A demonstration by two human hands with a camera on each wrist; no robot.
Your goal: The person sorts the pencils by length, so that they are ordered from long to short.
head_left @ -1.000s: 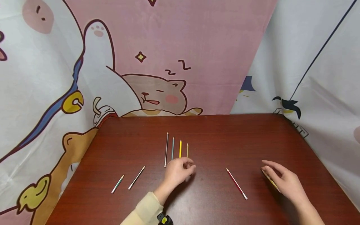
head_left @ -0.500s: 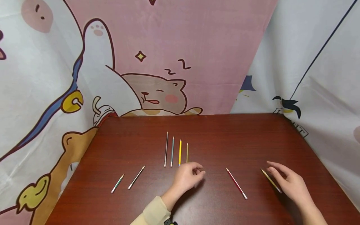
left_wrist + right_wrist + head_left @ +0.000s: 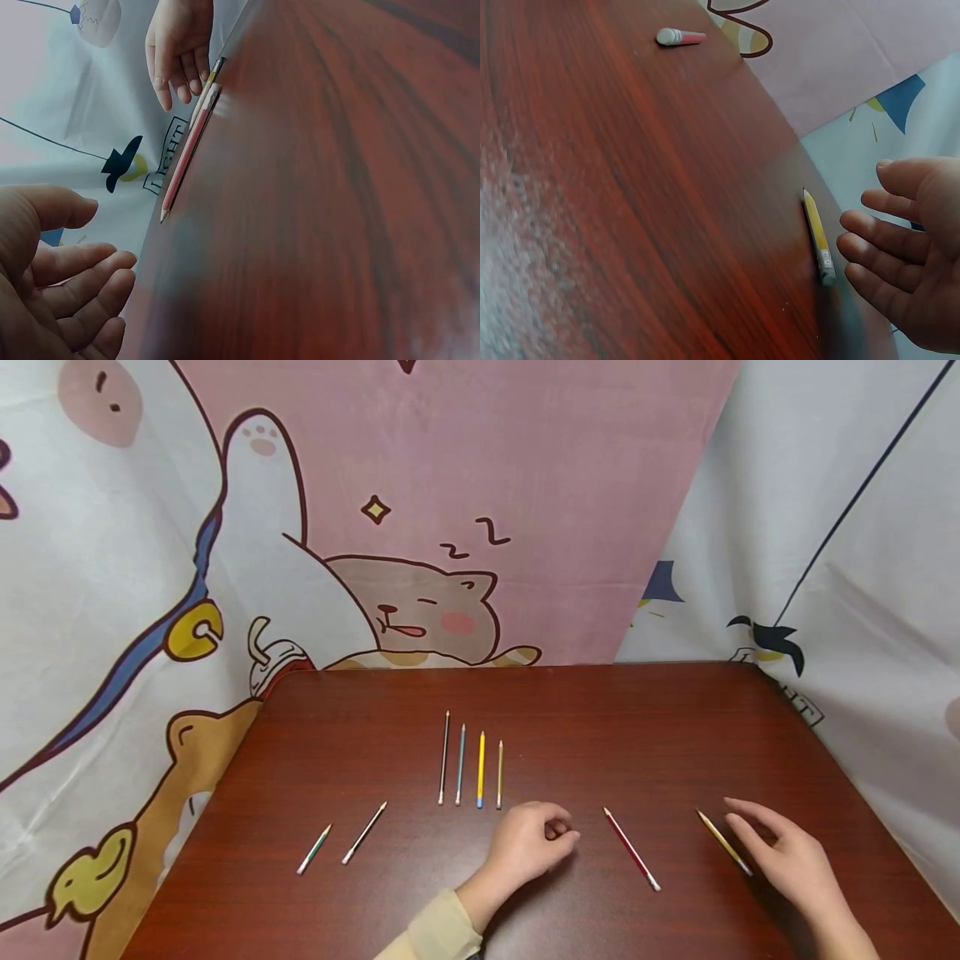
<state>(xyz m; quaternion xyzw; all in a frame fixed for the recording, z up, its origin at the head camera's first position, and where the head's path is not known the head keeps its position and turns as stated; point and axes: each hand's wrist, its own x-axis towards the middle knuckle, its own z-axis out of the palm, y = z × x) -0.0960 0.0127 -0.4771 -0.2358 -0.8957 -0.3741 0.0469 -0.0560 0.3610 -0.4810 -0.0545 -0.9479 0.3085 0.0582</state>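
My left hand (image 3: 528, 843) hovers over the table with loosely curled fingers and holds nothing. Ahead of it, in the head view, lie a black pencil (image 3: 444, 760), a blue pencil (image 3: 461, 764), a yellow pencil (image 3: 481, 768) and a gold pencil (image 3: 500, 772), side by side with white or blue ends toward me. To its right is a red pencil (image 3: 632, 850), lying at a slant. Just right of a shorter yellow pencil (image 3: 723, 842) is my right hand (image 3: 783, 852), empty, fingers relaxed. The right wrist view shows that yellow pencil (image 3: 817, 236) apart from the fingertips.
On the left of the brown table (image 3: 262, 910) lie a green pencil (image 3: 314, 849) and a dark, white-ended pencil (image 3: 364, 833), both slanted. A cartoon-printed cloth (image 3: 570, 510) hangs behind the table's far edge and along its sides.
My left hand has moved right and toward me, away from the row, uncovering the pencils' near ends. My right hand has drawn back to the right from the short yellow pencil, which stays in place.
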